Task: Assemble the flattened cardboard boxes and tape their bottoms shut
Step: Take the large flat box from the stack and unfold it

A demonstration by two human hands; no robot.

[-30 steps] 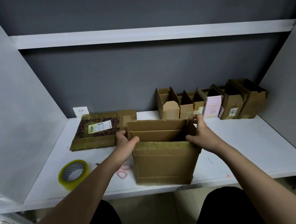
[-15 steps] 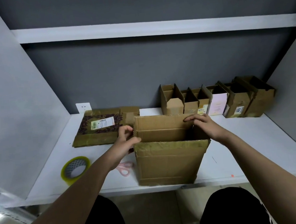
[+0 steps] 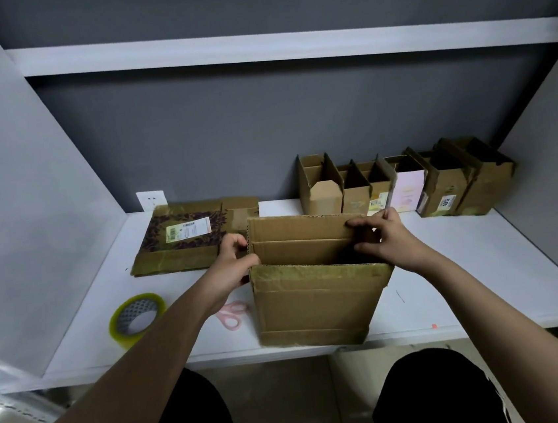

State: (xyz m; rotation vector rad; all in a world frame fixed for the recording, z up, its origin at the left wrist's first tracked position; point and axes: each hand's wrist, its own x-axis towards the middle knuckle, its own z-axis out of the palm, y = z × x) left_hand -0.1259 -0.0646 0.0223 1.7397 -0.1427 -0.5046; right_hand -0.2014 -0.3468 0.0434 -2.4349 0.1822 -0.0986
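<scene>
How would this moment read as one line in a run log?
box upright, open | left hand grips left edge | right hand pinches far flap | tape roll untouched

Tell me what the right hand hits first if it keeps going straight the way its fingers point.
The right hand points left across the open box, fingers on its far flap. Going on, it would probably slide along that flap toward the left hand; depth is uncertain.

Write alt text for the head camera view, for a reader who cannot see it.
A person's left hand and right hand hold the open top of an upright cardboard box on a white shelf. A tape roll and pink scissors lie to its left, with a flattened box and a row of assembled boxes behind.
</scene>
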